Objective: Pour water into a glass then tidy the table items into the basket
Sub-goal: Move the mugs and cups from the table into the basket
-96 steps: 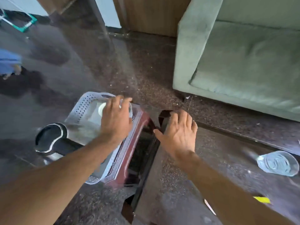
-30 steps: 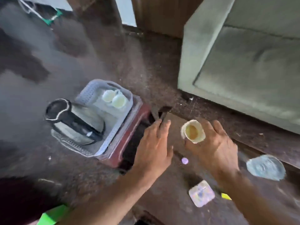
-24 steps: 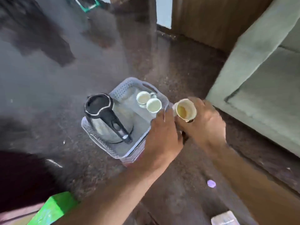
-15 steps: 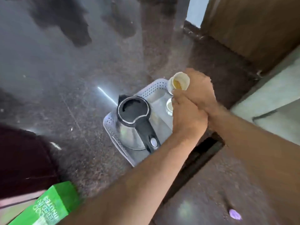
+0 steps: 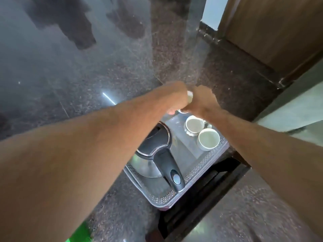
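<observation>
Head view, tidying step. Both forearms reach over the grey basket to its far end, where the left hand and right hand meet, touching or nearly so. A pale cup shows only as a sliver between them. The right grip appears closed round it, though the fingers are hidden behind the back of the hand. Whether the left grip is wide, narrow or steadying the cup cannot be told.

The basket already holds a kettle, lying on the near-left side with its black handle pointing toward the viewer. One white cup and a second white cup stand upright and empty on the right side, just beside each other. A small pale rim under the hands is too hidden to name. The dark tabletop lies at lower right, apart from the basket; no glass is in view.

Judgement: the pale cup is being set into the basket's far end. The next move calls for lowering it upright into the free space beyond the two white cups, clear of the kettle, then loosening the grip without tipping it.
</observation>
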